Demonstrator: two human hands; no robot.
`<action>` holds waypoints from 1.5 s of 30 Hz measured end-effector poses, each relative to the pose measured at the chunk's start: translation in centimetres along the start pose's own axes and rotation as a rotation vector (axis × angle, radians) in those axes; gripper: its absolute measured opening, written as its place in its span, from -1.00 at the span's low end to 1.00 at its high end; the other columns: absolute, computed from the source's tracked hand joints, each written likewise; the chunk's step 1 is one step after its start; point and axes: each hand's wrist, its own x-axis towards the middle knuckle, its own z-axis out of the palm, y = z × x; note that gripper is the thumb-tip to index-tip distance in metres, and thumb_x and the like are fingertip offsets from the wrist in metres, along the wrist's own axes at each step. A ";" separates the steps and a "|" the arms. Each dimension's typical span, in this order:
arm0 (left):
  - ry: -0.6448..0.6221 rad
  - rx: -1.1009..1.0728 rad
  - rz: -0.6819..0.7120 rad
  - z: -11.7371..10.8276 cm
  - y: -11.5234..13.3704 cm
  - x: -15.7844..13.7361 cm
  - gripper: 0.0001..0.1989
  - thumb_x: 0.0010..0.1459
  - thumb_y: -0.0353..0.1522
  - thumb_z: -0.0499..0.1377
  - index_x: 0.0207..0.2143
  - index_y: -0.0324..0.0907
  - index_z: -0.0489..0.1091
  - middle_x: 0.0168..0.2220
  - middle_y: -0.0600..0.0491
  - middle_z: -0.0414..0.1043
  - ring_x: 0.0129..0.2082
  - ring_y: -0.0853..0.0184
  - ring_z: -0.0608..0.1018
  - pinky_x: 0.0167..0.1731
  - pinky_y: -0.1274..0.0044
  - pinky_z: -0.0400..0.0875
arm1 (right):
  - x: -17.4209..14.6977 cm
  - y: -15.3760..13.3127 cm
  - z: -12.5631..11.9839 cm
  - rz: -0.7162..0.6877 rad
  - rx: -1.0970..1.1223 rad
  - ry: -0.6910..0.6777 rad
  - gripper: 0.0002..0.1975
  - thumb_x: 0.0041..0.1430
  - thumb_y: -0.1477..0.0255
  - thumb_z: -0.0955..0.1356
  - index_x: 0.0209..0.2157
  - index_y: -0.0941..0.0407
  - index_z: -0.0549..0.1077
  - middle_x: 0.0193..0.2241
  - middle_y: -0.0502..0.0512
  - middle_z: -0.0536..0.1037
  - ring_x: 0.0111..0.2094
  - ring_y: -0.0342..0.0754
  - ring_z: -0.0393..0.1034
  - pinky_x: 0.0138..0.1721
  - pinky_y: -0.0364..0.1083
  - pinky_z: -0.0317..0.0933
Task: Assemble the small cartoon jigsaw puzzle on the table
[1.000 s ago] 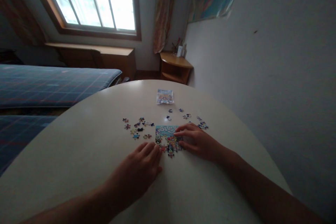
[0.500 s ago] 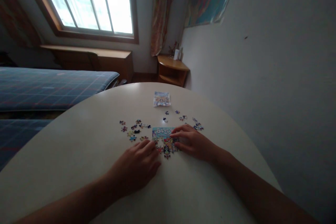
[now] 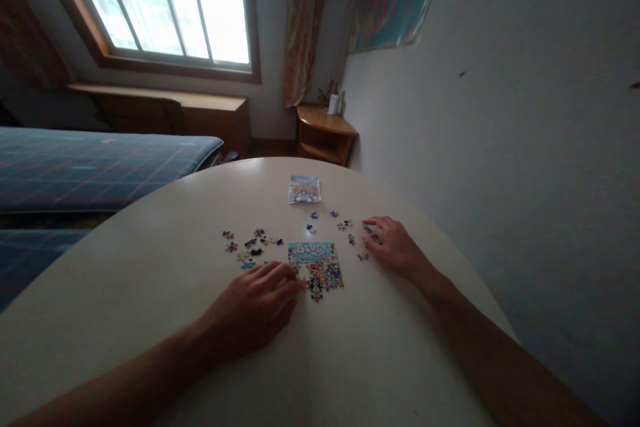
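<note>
A partly joined jigsaw puzzle [image 3: 325, 267] lies on the white round table [image 3: 350, 360], with blue lettering along its top and a gap toward its left side. My left hand [image 3: 265, 297] rests against the puzzle's left edge, its fingers bent together and holding that edge; its fingertips are partly hidden. Off to the right, my right hand [image 3: 395, 247] reaches over loose puzzle pieces [image 3: 370, 233], thumb and fingers apart. No piece shows in its grasp. Between the puzzle and this hand lie single pieces, one being a pale piece [image 3: 363, 256].
Several loose pieces [image 3: 249, 255] are scattered left of the puzzle, others [image 3: 311, 229] just beyond it. A printed picture sheet [image 3: 304, 189] lies farther back. A bed with a plaid mattress [image 3: 100, 170] stands left of the table, a white wall [image 3: 525, 147] to the right.
My right hand has left the puzzle and moved right to the loose pieces, uncovering the puzzle's right side. My left hand stays at the left edge. The view has shifted slightly.
</note>
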 end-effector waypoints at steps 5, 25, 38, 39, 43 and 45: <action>-0.020 -0.002 -0.010 -0.1 0.0 0.1 -0.71 0.24 -0.46 0.06 0.00 -0.13 0.36 -0.07 -0.06 0.43 -0.13 0.20 0.51 -0.20 0.30 0.54 | 0.1 1.3 -1.0 0.151 -0.037 -0.052 -0.76 0.17 0.39 0.32 -0.19 0.13 0.58 -0.20 0.19 0.60 -0.16 0.05 0.48 -0.09 0.01 0.33; -0.039 -0.010 0.013 -0.1 -0.1 0.1 -0.58 0.25 -0.47 0.03 0.16 -0.16 0.26 0.05 -0.12 0.36 0.01 0.14 0.45 -0.03 0.22 0.49 | -0.1 2.1 -2.7 0.296 -0.036 -0.136 -0.80 0.14 0.30 0.37 -0.35 0.09 0.62 -0.39 0.12 0.65 -0.37 0.00 0.52 -0.37 -0.09 0.25; -0.055 -0.009 0.006 -0.1 0.0 0.0 -0.58 0.25 -0.47 0.02 0.16 -0.16 0.25 0.05 -0.13 0.35 0.01 0.13 0.45 -0.05 0.21 0.50 | -0.1 0.4 -3.4 -0.118 0.060 -0.253 -0.91 0.10 0.40 0.44 -0.32 0.06 0.60 -0.21 0.14 0.50 -0.14 0.03 0.38 -0.02 0.03 0.22; -0.056 -0.006 0.008 -0.1 0.0 0.1 -0.58 0.25 -0.47 0.02 0.16 -0.16 0.25 0.05 -0.13 0.35 0.00 0.14 0.45 -0.05 0.22 0.50 | -0.2 0.2 -3.4 -0.146 0.074 -0.274 -0.91 0.09 0.40 0.44 -0.32 0.06 0.60 -0.20 0.14 0.49 -0.12 0.03 0.37 0.00 0.04 0.21; -0.062 0.010 0.005 -0.1 0.0 0.1 -0.58 0.26 -0.46 0.02 0.16 -0.16 0.26 0.05 -0.13 0.35 0.00 0.14 0.46 -0.06 0.24 0.51 | -0.5 -0.3 -3.5 -0.171 0.097 -0.311 -0.89 0.09 0.36 0.45 -0.30 0.05 0.61 -0.19 0.15 0.47 -0.08 0.06 0.35 0.02 0.06 0.20; -0.062 0.012 0.010 0.0 -0.1 0.0 -0.57 0.26 -0.46 0.02 0.18 -0.16 0.25 0.06 -0.13 0.35 0.01 0.13 0.46 -0.06 0.23 0.51 | -0.4 -0.2 -3.5 -0.166 0.098 -0.313 -0.89 0.10 0.37 0.44 -0.31 0.04 0.61 -0.20 0.14 0.48 -0.09 0.05 0.36 0.01 0.05 0.20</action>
